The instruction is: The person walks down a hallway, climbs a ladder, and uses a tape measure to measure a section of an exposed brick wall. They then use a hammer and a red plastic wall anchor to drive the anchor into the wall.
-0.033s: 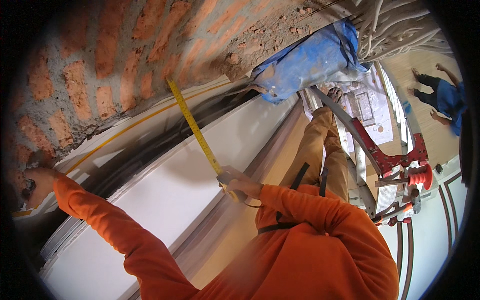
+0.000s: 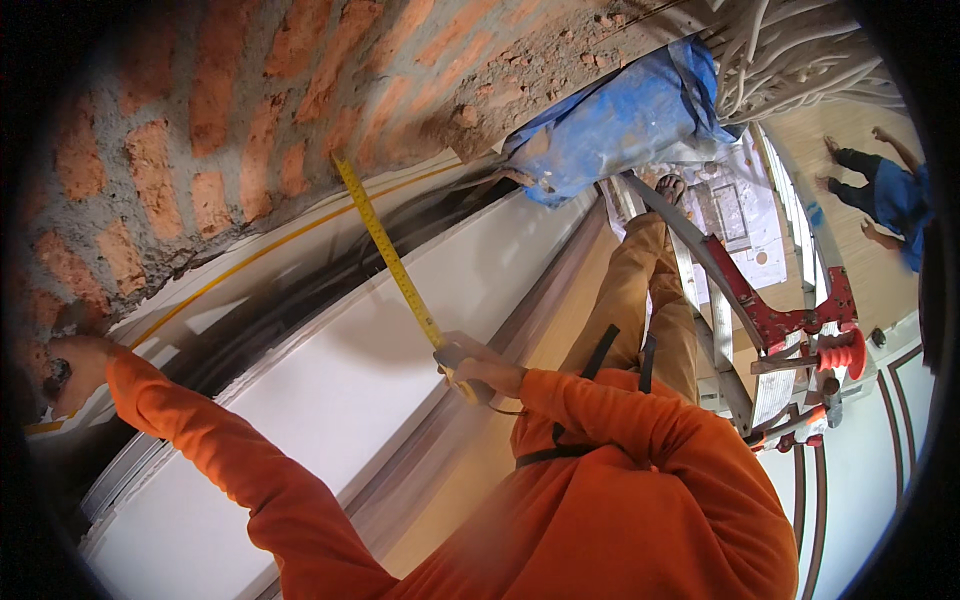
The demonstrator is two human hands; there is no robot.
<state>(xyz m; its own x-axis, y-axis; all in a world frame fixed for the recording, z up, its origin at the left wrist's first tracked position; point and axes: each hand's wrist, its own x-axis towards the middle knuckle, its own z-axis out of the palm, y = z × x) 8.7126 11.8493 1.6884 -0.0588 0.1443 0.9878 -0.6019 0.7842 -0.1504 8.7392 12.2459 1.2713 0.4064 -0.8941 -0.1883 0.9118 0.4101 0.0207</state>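
My right hand (image 2: 488, 367) is closed around a tape measure (image 2: 461, 384) with a yellow and dark case. Its yellow blade (image 2: 393, 258) runs out straight across a white panel (image 2: 330, 390), and the far end meets the brick wall (image 2: 225, 120). At the far left, my left hand (image 2: 84, 370) is against the wall's broken lower edge. Its fingers curl about a dark spot there; what they grip is too dim to make out.
A dark gap with a yellow strip (image 2: 290, 237) runs between wall and panel. Blue sheeting (image 2: 620, 125) covers something ahead, beside hanging pale cables (image 2: 800, 60). At right stands a metal ladder with red fittings (image 2: 775, 322). A person in blue (image 2: 895, 205) is on the floor below.
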